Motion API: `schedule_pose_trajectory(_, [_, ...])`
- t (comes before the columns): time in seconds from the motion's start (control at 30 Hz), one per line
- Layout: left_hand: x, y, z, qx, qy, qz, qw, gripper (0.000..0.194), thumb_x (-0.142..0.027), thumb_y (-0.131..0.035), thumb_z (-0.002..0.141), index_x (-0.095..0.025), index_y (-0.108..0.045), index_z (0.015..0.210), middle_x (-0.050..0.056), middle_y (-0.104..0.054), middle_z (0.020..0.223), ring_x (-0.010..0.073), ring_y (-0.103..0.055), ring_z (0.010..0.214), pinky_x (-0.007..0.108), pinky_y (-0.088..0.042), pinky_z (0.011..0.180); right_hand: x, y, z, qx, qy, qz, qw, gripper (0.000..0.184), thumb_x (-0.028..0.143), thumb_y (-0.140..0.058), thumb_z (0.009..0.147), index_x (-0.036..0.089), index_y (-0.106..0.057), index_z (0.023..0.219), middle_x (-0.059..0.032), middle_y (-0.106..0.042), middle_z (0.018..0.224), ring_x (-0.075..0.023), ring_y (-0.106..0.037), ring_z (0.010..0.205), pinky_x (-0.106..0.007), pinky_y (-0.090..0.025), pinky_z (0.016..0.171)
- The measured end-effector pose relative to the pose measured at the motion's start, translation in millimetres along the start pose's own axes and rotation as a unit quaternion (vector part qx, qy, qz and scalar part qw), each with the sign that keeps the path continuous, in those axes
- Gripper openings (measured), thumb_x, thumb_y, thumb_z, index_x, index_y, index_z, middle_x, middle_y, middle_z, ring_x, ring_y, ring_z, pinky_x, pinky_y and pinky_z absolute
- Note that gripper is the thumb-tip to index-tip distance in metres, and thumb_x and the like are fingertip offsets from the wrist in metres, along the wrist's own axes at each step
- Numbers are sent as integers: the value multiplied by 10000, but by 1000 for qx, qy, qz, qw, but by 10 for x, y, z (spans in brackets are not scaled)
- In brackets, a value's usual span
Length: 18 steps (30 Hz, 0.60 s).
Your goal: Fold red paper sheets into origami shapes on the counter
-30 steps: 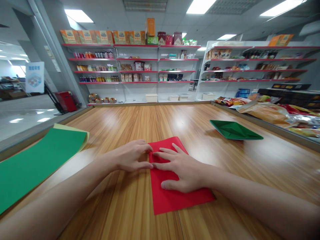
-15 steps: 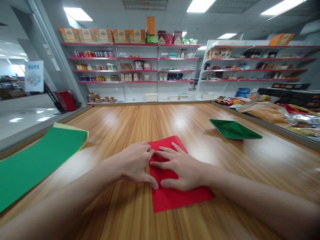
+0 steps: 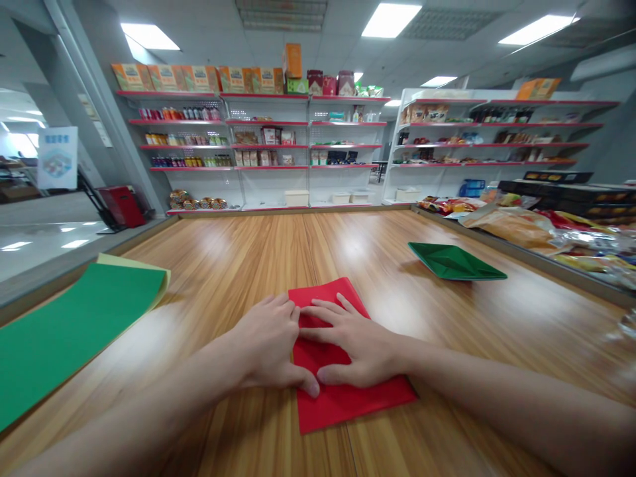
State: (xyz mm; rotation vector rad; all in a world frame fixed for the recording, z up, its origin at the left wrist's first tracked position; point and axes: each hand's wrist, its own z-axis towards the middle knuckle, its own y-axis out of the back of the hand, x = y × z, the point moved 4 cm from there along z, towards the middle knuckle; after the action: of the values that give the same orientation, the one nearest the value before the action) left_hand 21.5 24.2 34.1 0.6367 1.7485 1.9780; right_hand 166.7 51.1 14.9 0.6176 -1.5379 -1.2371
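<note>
Red paper (image 3: 348, 407) lies midway between side edges of the table (image 3: 223, 252). The right hand (image 3: 362, 348) presses it, fingers spread; the left hand (image 3: 268, 341) bunches its fingers at the border. Even pressure best prevents skewing.

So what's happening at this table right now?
A person has both bare hands on a red sheet of paper on a wood-grain table. The right hand is spread over it, while the left hand is at its left edge. Green paper lies off to the left, and a folded green piece sits to the right.
</note>
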Motion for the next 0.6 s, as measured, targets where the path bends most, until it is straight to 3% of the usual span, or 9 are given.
schedule_pose_trajectory(0.2, [-24,14,-8,2,-9,17,1000,795,-846,-513,559,-112,-690,806,135,-632,795,276,-573,743,380,-461,685,-275,71,-10,-97,-156,145,972,727,533,-538,831,133,-347,1409,-151,-355,1450,-278,-334,1325,-458,-274,1088])
schedule_pose_trajectory(0.4, [-73,47,16,9,-11,28,1000,775,-824,-484,620,-103,-703,803,137,-640,798,277,-576,762,388,-461,730,-453,50,160,-162,-201,137,956,701,528,-510,843,97,-380,1380,-177,-405,1409,-289,-372,1299,-443,-282,1084])
schedule_pose_trajectory(0.6, [-90,29,10,4,6,14,1000,773,-810,-501,623,-99,-697,853,147,-647,839,306,-573,823,412,-465,761,-738,76,360,-208,-260,145,932,758,535,-544,811,53,-389,1375,-211,-359,1434,-322,-323,1332,-452,-233,1104])
